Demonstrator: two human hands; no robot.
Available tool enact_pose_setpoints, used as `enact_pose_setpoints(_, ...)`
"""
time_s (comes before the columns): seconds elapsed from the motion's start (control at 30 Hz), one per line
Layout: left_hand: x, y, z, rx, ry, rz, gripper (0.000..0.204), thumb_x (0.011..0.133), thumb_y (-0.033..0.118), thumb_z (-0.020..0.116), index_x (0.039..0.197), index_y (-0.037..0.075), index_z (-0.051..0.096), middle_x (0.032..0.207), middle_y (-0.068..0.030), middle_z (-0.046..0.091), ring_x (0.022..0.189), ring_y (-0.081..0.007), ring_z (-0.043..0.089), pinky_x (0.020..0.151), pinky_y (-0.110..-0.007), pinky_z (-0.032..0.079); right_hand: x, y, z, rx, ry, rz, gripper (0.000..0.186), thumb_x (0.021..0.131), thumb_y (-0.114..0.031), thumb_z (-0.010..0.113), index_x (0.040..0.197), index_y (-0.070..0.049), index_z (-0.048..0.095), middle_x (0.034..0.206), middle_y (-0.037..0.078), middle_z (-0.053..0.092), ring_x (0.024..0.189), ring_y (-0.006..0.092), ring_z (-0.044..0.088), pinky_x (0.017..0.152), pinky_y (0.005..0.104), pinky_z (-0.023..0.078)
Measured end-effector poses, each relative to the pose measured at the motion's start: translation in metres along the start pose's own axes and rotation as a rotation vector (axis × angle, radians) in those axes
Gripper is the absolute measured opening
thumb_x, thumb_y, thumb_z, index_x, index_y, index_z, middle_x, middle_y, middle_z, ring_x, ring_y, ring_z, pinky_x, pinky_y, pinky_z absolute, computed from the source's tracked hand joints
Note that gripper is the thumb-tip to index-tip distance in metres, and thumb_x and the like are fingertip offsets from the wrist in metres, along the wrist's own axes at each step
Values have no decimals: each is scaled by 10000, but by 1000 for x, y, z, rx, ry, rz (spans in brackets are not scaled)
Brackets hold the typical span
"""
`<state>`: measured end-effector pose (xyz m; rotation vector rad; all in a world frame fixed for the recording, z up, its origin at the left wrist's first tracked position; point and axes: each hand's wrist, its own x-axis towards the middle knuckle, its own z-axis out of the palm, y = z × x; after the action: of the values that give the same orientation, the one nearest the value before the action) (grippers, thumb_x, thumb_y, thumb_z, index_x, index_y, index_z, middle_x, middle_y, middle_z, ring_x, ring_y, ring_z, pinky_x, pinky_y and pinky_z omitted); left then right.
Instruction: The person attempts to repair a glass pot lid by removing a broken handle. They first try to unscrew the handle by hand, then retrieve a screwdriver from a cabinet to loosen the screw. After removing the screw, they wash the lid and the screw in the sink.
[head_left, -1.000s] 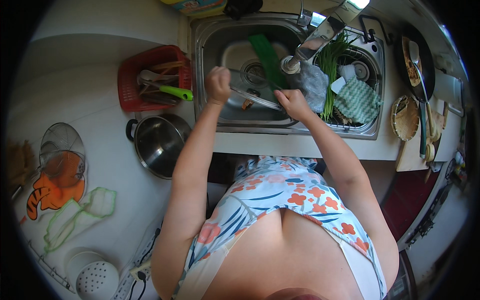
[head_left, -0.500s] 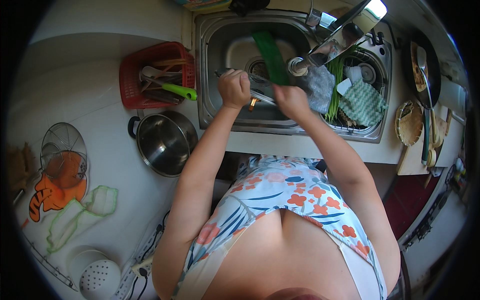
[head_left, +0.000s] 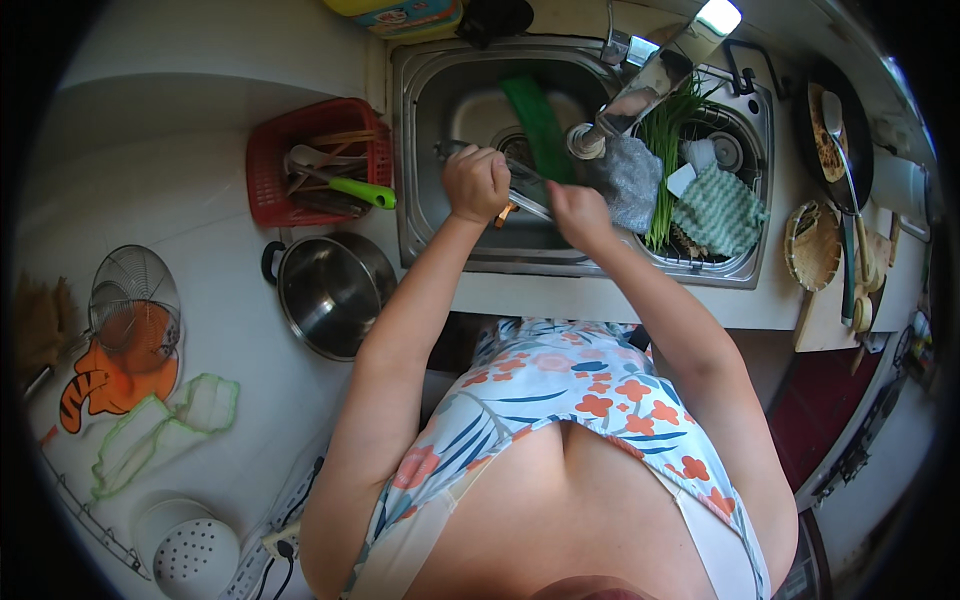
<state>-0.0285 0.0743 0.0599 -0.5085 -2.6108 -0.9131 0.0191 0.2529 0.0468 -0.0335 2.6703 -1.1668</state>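
Over the steel sink (head_left: 420, 120), my left hand (head_left: 476, 183) is closed around a long metal utensil (head_left: 525, 195) that reaches across to my right hand (head_left: 575, 210). My right hand grips the same utensil near its other end, just below the tap spout (head_left: 640, 95). A small orange-brown piece shows between the two hands. A green strip (head_left: 538, 122) lies in the basin behind them. A grey cloth (head_left: 630, 180) hangs at the divider next to my right hand.
A red basket (head_left: 270, 180) with utensils and a green-handled tool stands left of the sink. A steel pot (head_left: 332, 290) sits below it. The right basin holds green onions (head_left: 665, 150) and a green checked cloth (head_left: 718, 210). A pan (head_left: 835, 130) lies at far right.
Both hands have drawn closer together over the basin; the left hand moved right along the utensil. The view has also shifted slightly.
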Motion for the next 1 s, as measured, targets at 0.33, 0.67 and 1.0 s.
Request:
enact_pose_setpoints(0.33,6,-10,-3,-127,-7,-32,261,802,152,387,580,29,447,615,-147,473,624,-342,479,576,-423,369,-7,24,-11,127,-106,87,439,907,-347,486,651,-15,617,605,210,566,612,402,570,575,469,441)
enact_pose_setpoints(0.67,-8,-3,2,-11,13,-59,250,751,191,473,523,91,497,578,-104,514,589,-311,493,575,-428,370,-3,-24,6,-69,45,-20,439,904,-357,462,638,-53,633,619,199,582,609,400,578,569,472,456)
enact_pose_setpoints(1.0,-11,22,-3,47,-41,106,232,754,182,457,541,97,489,581,-62,493,588,-279,478,565,-394,349,-20,8,16,68,6,41,440,908,-358,450,636,-65,633,634,203,588,642,395,588,593,490,459)
